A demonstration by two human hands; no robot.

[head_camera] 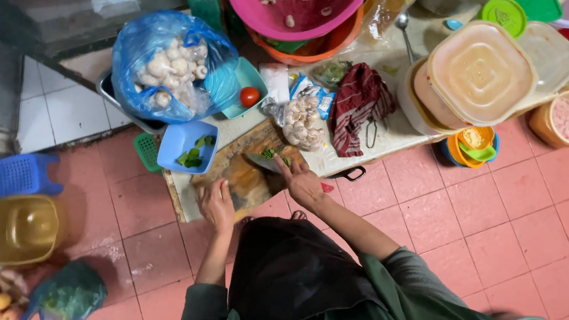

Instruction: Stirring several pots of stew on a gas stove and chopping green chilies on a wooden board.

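A wooden cutting board (244, 180) lies on the floor in front of me. My right hand (304, 185) is closed on a knife (263, 163), with a finger stretched along the grey blade. A small heap of chopped green herbs (275, 155) sits at the blade. On the board's near left corner rests my left hand (216, 205), fingers curled, nothing visible in it. Just left of the board is a blue square basket (185, 145) with green leaves in it.
A clear bag of mushrooms (304, 123), a dark red cloth (358, 104) and a tomato (249, 97) lie beyond the board. A blue bag of mushrooms (168, 65), a pink basin (292, 4), stacked lidded tubs (481, 71) and a yellow container (19, 228) surround me.
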